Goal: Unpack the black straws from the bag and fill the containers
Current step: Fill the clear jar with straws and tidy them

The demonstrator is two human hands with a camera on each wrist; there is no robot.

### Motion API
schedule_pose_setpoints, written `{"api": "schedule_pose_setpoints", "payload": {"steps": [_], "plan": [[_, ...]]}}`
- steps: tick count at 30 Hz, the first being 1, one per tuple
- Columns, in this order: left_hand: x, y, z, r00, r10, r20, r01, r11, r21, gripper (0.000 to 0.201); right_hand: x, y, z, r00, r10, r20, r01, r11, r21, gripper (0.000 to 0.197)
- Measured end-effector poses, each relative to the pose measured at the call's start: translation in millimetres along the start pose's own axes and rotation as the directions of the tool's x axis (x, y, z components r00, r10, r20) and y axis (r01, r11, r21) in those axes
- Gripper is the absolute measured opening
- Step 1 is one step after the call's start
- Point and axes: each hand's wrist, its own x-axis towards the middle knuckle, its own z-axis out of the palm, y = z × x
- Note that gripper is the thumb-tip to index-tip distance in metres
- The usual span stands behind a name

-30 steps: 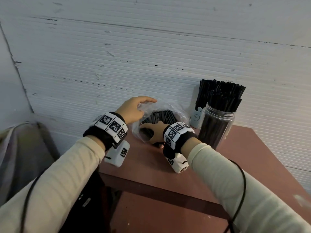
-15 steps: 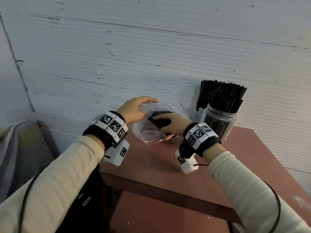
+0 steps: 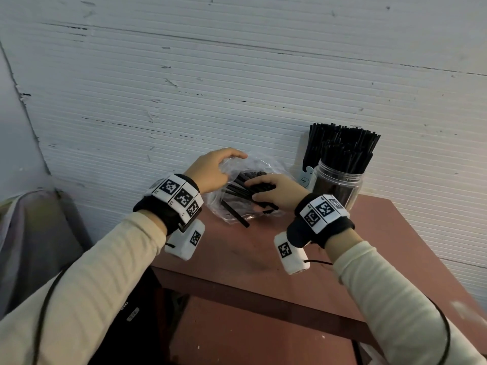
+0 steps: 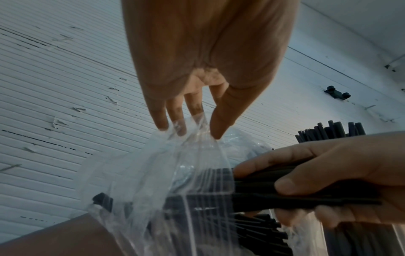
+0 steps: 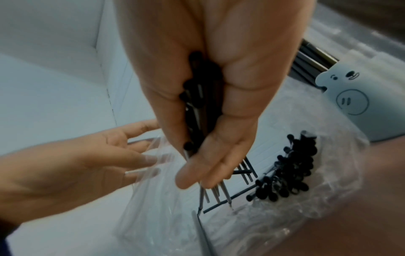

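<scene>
Left hand [image 3: 210,172] pinching the crinkly clear plastic bag [image 3: 266,164] mid-frame, right hand [image 3: 276,192] gripping thin black straws [image 3: 237,189]; I'd pull them straight out

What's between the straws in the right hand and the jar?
Nothing on the table between. The right hand grips a bundle of straws partly inside the bag; the jar is packed with straws.

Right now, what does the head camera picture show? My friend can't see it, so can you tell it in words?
A person's right hand grips a bunch of black straws at the mouth of a clear plastic bag on a reddish-brown table, while the left hand holds the bag's top edge. To the right, a clear jar stands packed with upright black straws against a white wall.
</scene>
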Motion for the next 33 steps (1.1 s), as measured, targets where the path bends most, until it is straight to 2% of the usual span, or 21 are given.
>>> {"api": "schedule_pose_setpoints", "payload": {"steps": [4, 7, 10, 12, 15, 17, 19, 22, 26, 30, 33], "plan": [[-7, 0, 2, 0.996, 0.066, -0.066, -0.062, 0.997, 0.053, 0.052, -12, 7, -11, 0.999, 0.014, 0.036, -0.018, 0.993, 0.121, 0.037], [-17, 8, 8, 0.976, 0.191, -0.103, -0.177, 0.975, 0.132, 0.06, -26, 11, -18, 0.998, -0.006, 0.056, -0.005, 0.981, 0.191, 0.036], [-24, 24, 19, 0.951, 0.308, 0.02, -0.306, 0.93, 0.203, 0.071, -48, 8, -27, 0.994, -0.024, 0.103, -0.005, 0.963, 0.27, 0.037], [-22, 33, 31, 0.918, 0.38, 0.114, -0.397, 0.884, 0.247, 0.079, -60, 4, -34, 0.993, -0.04, 0.109, 0.014, 0.974, 0.227, 0.038], [-14, 41, 47, 0.893, 0.381, 0.239, -0.438, 0.857, 0.271, 0.09, -73, -4, -40, 0.989, -0.069, 0.128, 0.052, 0.99, 0.131, 0.037], [-10, 48, 55, 0.882, 0.387, 0.267, -0.457, 0.839, 0.294, 0.09, -81, -9, -45, 0.986, -0.071, 0.149, 0.06, 0.995, 0.073, 0.037], [-7, 58, 59, 0.879, 0.416, 0.233, -0.471, 0.83, 0.297, 0.076, -92, -14, -50, 0.985, -0.048, 0.163, 0.035, 0.996, 0.078, 0.038], [-8, 73, 61, 0.912, 0.377, 0.161, -0.406, 0.886, 0.224, 0.046, -108, -19, -61, 0.984, -0.055, 0.171, 0.049, 0.998, 0.038, 0.041], [-9, 89, 65, 0.934, 0.309, 0.179, -0.337, 0.928, 0.156, 0.012, -122, -26, -74, 0.985, -0.077, 0.152, 0.076, 0.997, 0.013, 0.039], [-8, 101, 70, 0.957, 0.271, 0.107, -0.283, 0.952, 0.119, 0.022, -135, -35, -88, 0.992, -0.093, 0.088, 0.092, 0.996, 0.02, 0.039], [-6, 104, 77, 0.986, 0.153, 0.068, -0.142, 0.978, -0.154, 0.009, -141, -42, -102, 0.978, -0.187, -0.088, 0.178, 0.979, -0.102, 0.045]]}}
